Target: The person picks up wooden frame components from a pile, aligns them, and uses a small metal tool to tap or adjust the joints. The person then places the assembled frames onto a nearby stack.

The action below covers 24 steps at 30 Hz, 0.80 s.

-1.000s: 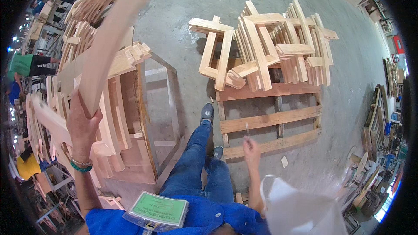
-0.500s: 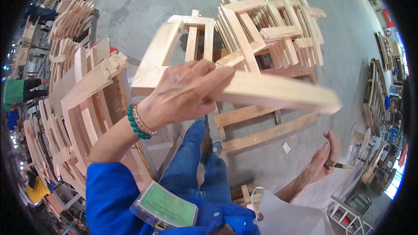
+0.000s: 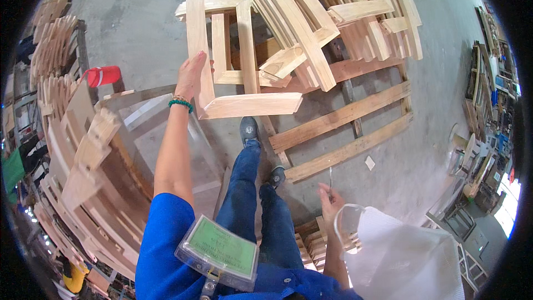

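Observation:
My left hand point(image 3: 191, 75) grips an L-shaped wooden frame piece point(image 3: 250, 104) by its upright bar, near the corner. The piece's other bar points right, above my feet. Its upright bar overlaps a pale wooden frame point(image 3: 246, 44) standing behind it. Lower right, my right hand point(image 3: 331, 200) is closed around a slim tool point(image 3: 331, 176) with a narrow tip pointing up; its exact kind is too small to tell. A white sheet-like bag or cover point(image 3: 400, 250) hangs beside my right forearm.
Several wooden frames point(image 3: 300, 28) lean together on a wooden pallet point(image 3: 344, 116) ahead. On the left stand more stacked wooden parts point(image 3: 94, 150) and a red container point(image 3: 104, 76). Benches and tools line the far right. A small pale scrap point(image 3: 370, 162) lies on the concrete floor.
My left hand has moved forward and left, turning the wooden piece so one bar stands upright. My right hand has come inward to the left, its tool now pointing up.

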Each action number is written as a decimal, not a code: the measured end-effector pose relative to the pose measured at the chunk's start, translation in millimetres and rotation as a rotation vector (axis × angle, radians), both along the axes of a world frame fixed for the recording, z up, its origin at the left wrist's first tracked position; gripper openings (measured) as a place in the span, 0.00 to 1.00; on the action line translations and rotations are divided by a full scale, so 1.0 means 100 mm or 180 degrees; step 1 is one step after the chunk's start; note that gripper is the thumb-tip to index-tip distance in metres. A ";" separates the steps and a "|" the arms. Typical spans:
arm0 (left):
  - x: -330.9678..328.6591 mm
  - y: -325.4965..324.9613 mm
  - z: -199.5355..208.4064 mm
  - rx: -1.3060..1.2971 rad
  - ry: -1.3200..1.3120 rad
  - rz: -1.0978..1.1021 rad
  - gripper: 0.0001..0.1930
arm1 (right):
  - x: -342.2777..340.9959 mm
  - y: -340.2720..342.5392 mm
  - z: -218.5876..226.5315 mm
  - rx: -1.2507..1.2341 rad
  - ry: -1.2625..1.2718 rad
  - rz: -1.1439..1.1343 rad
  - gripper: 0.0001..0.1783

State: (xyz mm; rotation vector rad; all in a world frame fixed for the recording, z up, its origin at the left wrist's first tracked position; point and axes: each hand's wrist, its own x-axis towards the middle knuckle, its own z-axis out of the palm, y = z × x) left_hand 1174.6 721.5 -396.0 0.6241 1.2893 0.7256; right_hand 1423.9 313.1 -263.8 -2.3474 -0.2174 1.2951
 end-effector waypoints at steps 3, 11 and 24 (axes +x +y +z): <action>-0.02 0.12 -0.64 -0.0140 -0.0179 0.0087 0.17 | -0.13 0.00 -0.25 -0.0080 0.0119 0.0036 0.12; -0.06 0.64 -1.73 -0.0498 -0.0418 -0.0090 0.26 | -0.17 -0.04 -0.74 -0.0004 0.0959 -0.0227 0.16; 0.14 0.65 -2.18 0.1265 0.2430 -0.0665 0.31 | -0.52 -0.17 -0.98 -0.0503 0.0538 0.0258 0.16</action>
